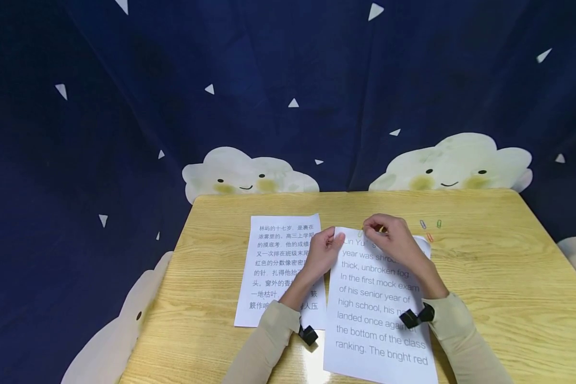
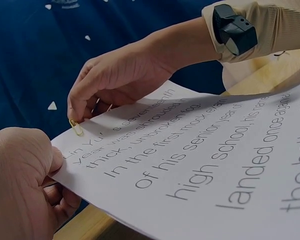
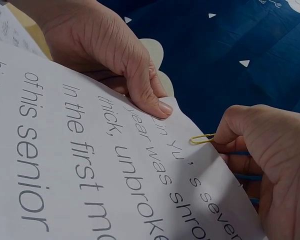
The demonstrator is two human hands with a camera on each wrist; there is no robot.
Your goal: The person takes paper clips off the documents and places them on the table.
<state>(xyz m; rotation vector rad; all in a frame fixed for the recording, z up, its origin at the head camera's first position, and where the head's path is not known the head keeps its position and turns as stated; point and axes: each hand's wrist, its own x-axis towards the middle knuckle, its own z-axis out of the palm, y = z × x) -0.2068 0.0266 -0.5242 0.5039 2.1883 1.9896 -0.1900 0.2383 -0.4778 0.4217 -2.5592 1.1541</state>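
Note:
A white sheet of paper with large English print (image 1: 374, 320) is held up at its top edge. My left hand (image 1: 322, 253) pinches the top left corner, thumb on the printed face. At the top edge, right of that corner, my right hand (image 1: 396, 240) pinches a yellow paper clip (image 3: 202, 138). The clip's rounded end lies over the printed face in the right wrist view; its other end is hidden by the fingers. Another paper edge (image 1: 423, 245) shows behind the sheet's upper right corner.
A sheet with Chinese print (image 1: 273, 266) lies to the left, partly under my left forearm. Loose paper clips lie on the wooden table (image 1: 499, 293) at the right: a purple one (image 1: 423, 224), a green one (image 1: 439, 224) and a red one (image 1: 430, 237). A dark blue curtain (image 1: 269, 122) hangs behind.

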